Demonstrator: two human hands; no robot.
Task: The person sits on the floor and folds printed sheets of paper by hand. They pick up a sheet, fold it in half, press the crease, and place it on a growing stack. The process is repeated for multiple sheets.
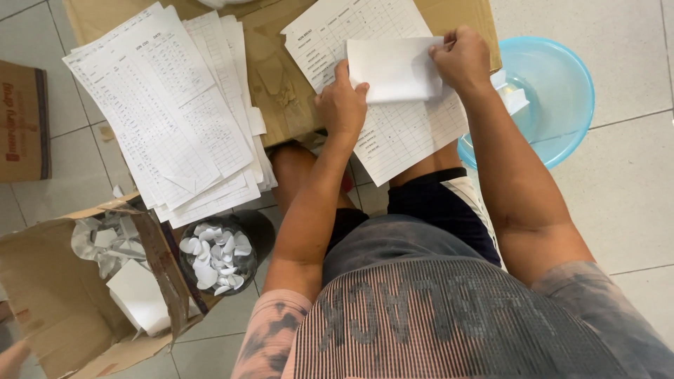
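Seen from the head camera, the person sits low over a tiled floor [632, 210] with both hands raised on a folded white sheet [397, 69] held above a printed form [400, 126] that lies across the knees and a flattened cardboard [274, 77]. The left hand [342, 105] pinches the sheet's near left edge, thumb on top and fingers curled under, which steadies it; the right hand [462, 60] has its fingers closed on the far right corner, seemingly to press or pull the fold flat. Holding it from opposite sides keeps the paper taut and off the form below. To the left, a fanned stack of forms [175, 119] rests on the cardboard, within easy reach of the left arm. On the right, a pale blue basin [562, 105] sits on the floor just beside the right forearm, with some white scraps in it. Near left, a dark round tub [221, 256] holds small white paper discs, and touching it an open cardboard box [63, 295] contains crumpled and cut white paper. Another brown box [24, 119] lies at the far left edge.
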